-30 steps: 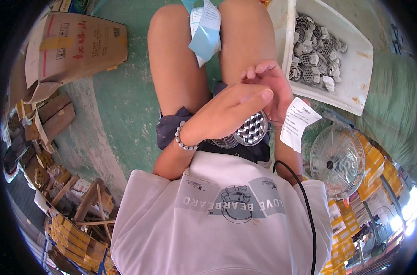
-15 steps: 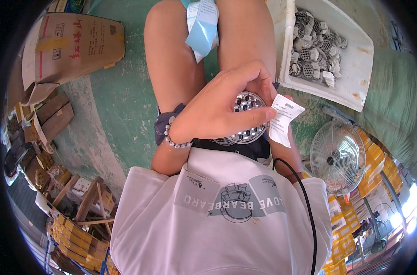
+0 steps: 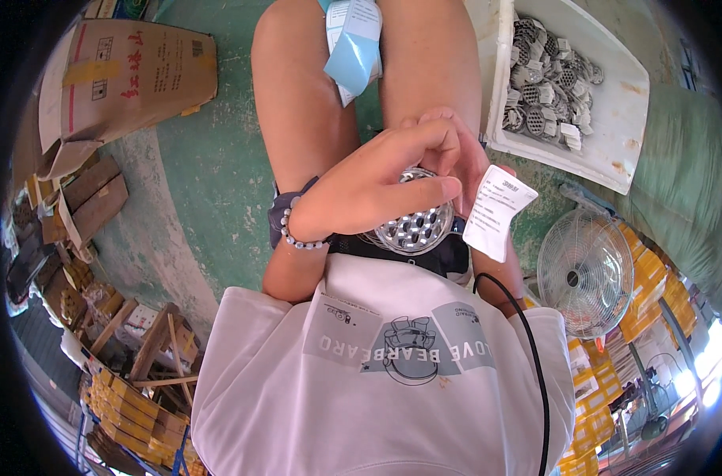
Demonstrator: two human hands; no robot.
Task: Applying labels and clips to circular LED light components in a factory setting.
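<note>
Center frame, over my lap: my left hand (image 3: 377, 186) pinches a round shiny metal disc (image 3: 415, 226) with a honeycomb of holes, face up, no long axis. Right hand (image 3: 464, 155) curls on its far rim, white paper label (image 3: 498, 212) alongside. Green concrete floor (image 3: 210, 174); white tray (image 3: 614, 103) of similar discs upper right.

Left hand (image 3: 377, 186) hides top of round perforated metal part (image 3: 415, 226) & most of right hand (image 3: 465, 155); label (image 3: 499, 211) print too small to read
</note>
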